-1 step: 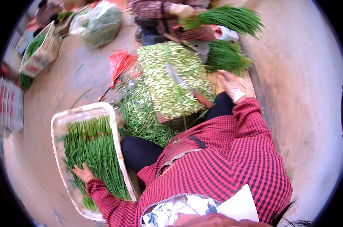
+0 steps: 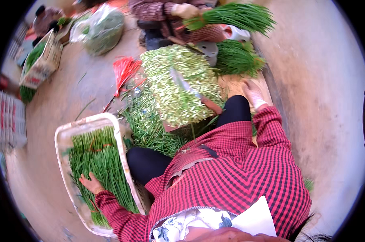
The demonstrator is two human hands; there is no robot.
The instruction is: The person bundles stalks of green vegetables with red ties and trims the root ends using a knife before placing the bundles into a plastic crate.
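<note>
My left hand (image 2: pixel 91 183) lies open, fingers spread, on the long green garlic chives (image 2: pixel 106 165) bundled in a white plastic crate (image 2: pixel 57 149) at my left. Off to the right, my right hand (image 2: pixel 253 93), pale-wrapped at the wrist, holds nothing visible; its fingers look stretched out beside my knee. Between my knees a block is heaped with pale cut stem pieces (image 2: pixel 166 64). Across the heap rests a knife (image 2: pixel 181 80), its brown handle pointing toward my right knee. Beyond my right hand lies another chive bundle (image 2: pixel 239 58).
Opposite me, a person's gloved hand (image 2: pixel 186 11) holds a chive bunch (image 2: pixel 235 17). Red ties (image 2: pixel 125 72) lie near green trimmings (image 2: pixel 150 133) on the floor. A filled clear bag (image 2: pixel 99 30) and another crate of greens (image 2: pixel 41 66) stand far left; a second person sits behind.
My right hand has drawn slightly back and right, toward my knee. My left hand stays on the chives. The whole view has shifted a little.
</note>
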